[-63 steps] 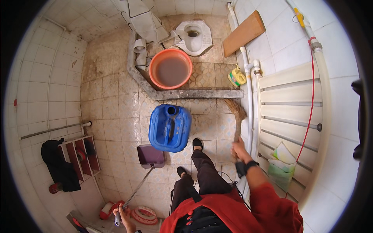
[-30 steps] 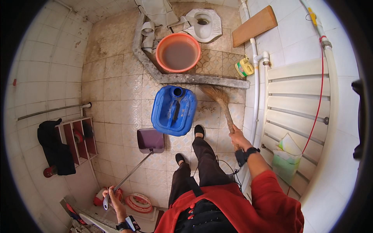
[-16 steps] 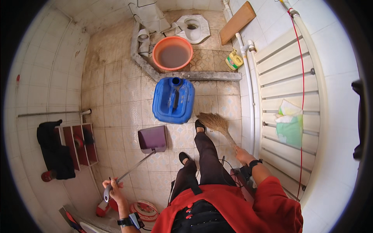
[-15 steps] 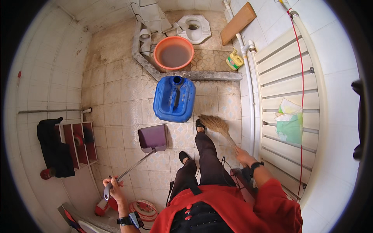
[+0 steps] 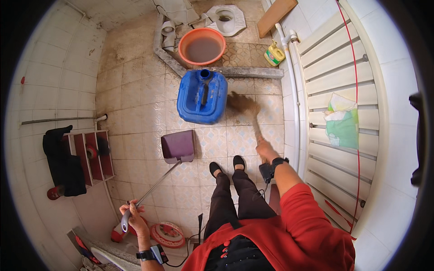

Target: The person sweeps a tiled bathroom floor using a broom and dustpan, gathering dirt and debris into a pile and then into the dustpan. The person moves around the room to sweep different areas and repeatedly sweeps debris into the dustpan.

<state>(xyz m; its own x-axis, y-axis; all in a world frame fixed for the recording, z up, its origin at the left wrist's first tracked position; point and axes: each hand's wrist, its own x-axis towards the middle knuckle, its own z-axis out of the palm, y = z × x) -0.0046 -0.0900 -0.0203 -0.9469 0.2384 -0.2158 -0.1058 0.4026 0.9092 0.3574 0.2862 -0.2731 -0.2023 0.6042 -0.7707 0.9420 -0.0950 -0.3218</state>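
My left hand [image 5: 134, 217] is closed round the grey end of a long handle. At its far end a purple dustpan [image 5: 177, 145] lies on the tiled floor, its open side facing away from me. My right hand [image 5: 266, 151] grips a straw broom [image 5: 246, 107] by its handle. The broom's bristles, blurred by motion, are on the floor just right of a large blue plastic jerrycan [image 5: 192, 101]. The jerrycan has an uncapped mouth and a moulded handle on top.
A low stone curb [image 5: 248, 72] runs behind the jerrycan. Beyond it are an orange basin [image 5: 182, 50] of murky water, a squat toilet [image 5: 235, 26] and a yellow jug [image 5: 274, 54]. A radiator [image 5: 337, 126] lines the right wall; a small shelf [image 5: 93, 159] stands left.
My right hand and the broom have moved forward, away from me, along the jerrycan's right side. My feet now stand side by side. The left hand still holds the dustpan in place.
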